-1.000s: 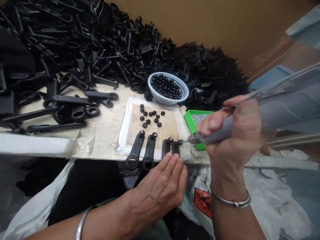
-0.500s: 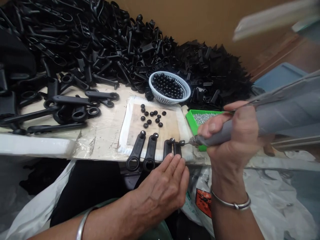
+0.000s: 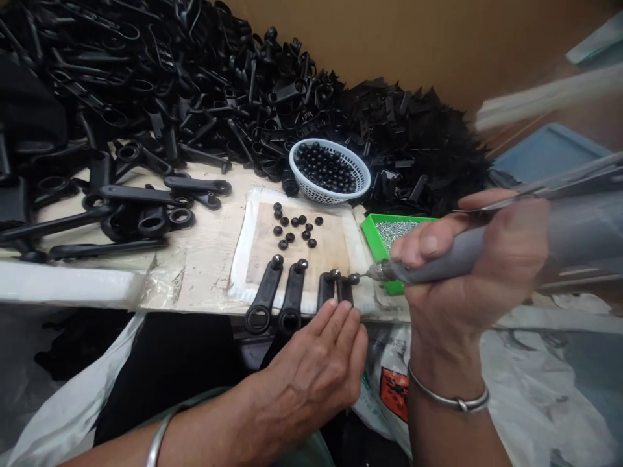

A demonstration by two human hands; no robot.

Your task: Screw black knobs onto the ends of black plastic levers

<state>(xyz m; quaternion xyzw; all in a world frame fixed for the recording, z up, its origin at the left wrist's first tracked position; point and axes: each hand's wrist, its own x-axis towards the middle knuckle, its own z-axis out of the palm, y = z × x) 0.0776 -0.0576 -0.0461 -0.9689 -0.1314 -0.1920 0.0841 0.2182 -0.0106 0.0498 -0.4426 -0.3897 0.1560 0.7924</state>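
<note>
My right hand (image 3: 467,272) is closed around a grey electric screwdriver (image 3: 438,258), its bit touching the knob end of the rightmost black crank handle (image 3: 345,290). With fingers pressed together, my left hand (image 3: 321,363) holds down that handle and a second crank handle (image 3: 326,290) beside it at the table edge. The ring ends of both are hidden under my fingers. To the left lie two more crank handles, one (image 3: 265,295) angled and one (image 3: 293,295) nearly parallel, each with a shiny tip. Several small black knobs (image 3: 294,222) are scattered just behind on a white-bordered board (image 3: 263,230).
A pale blue basket (image 3: 363,189) of black knobs stands behind the board. A green tray (image 3: 372,237) of screws sits near the screwdriver. Black plastic parts (image 3: 170,84) are heaped along the back, and loose handles (image 3: 141,194) lie at left.
My right hand and the screwdriver body have shifted to the right and turned slightly, the bit staying at the same handle. The left hand and the handles have hardly moved.
</note>
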